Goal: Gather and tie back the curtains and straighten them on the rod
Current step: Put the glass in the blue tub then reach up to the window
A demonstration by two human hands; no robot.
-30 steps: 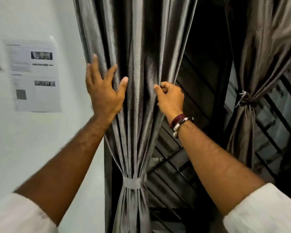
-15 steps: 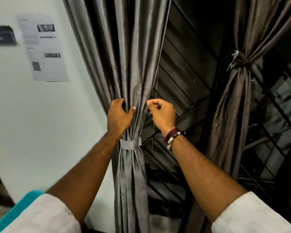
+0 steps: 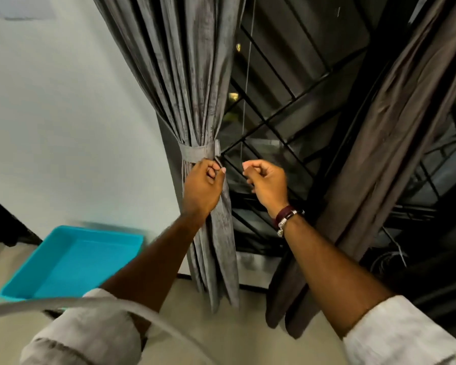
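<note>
A grey pleated curtain (image 3: 187, 75) hangs left of the window, gathered at mid-height by a grey fabric tie band (image 3: 198, 154). My left hand (image 3: 202, 185) sits just under the band and pinches the curtain's right edge between thumb and fingers. My right hand (image 3: 266, 180), with bracelets at the wrist, hovers to the right of the curtain with curled fingers; no fabric shows in it. A second, browner curtain (image 3: 374, 159) hangs at the right, its tie out of frame. The rod is out of view.
A dark window with a diagonal metal grille (image 3: 287, 106) lies between the curtains. A turquoise tray (image 3: 71, 262) sits low at the left by the pale wall (image 3: 63, 114). A thin cord (image 3: 245, 101) hangs in front of the window.
Both hands slid down the grey curtain from above the tie band to below it. The right hand came off the fabric. The view tilted downward.
</note>
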